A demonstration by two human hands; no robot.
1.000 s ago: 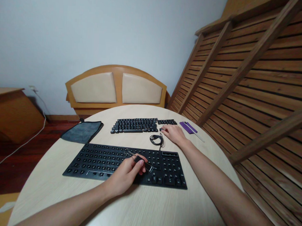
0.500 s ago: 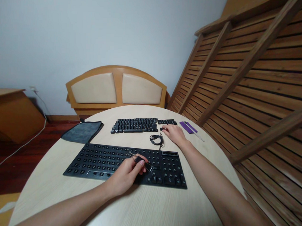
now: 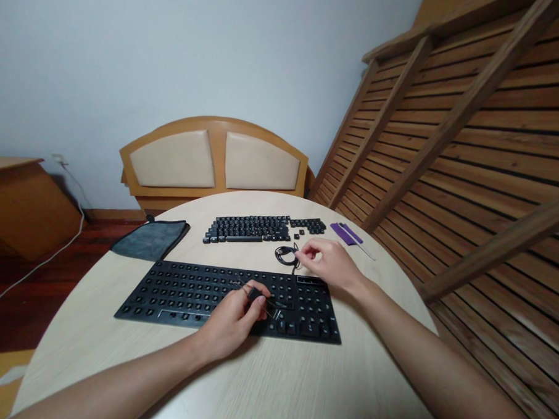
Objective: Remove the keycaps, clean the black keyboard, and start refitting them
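Note:
My left hand (image 3: 240, 310) is closed around the dark handle of a wire keycap puller (image 3: 274, 312), held over the right-centre part of a black keyboard (image 3: 187, 292). Thin wire ends stick out on both sides of the fist. Most of the keyboard's switches are bare; several keycaps (image 3: 309, 326) sit at its lower right. My right hand (image 3: 326, 261) hovers behind the keyboard's top right corner, beside the coiled black cable (image 3: 284, 255). Its thumb and fingertips are pinched together, and what they hold, if anything, is hidden.
Loose black keycaps (image 3: 246, 228) lie in rows at the back, with a smaller group (image 3: 309, 225) to their right. A purple cloth strip (image 3: 344, 233) and a thin pale stick (image 3: 366, 251) lie at the right. A grey-black pouch (image 3: 151, 240) rests at the left edge.
My right hand has drawn back from the loose keycaps toward the keyboard, uncovering two small keycaps there. My left hand stays over the keyboard with the puller.

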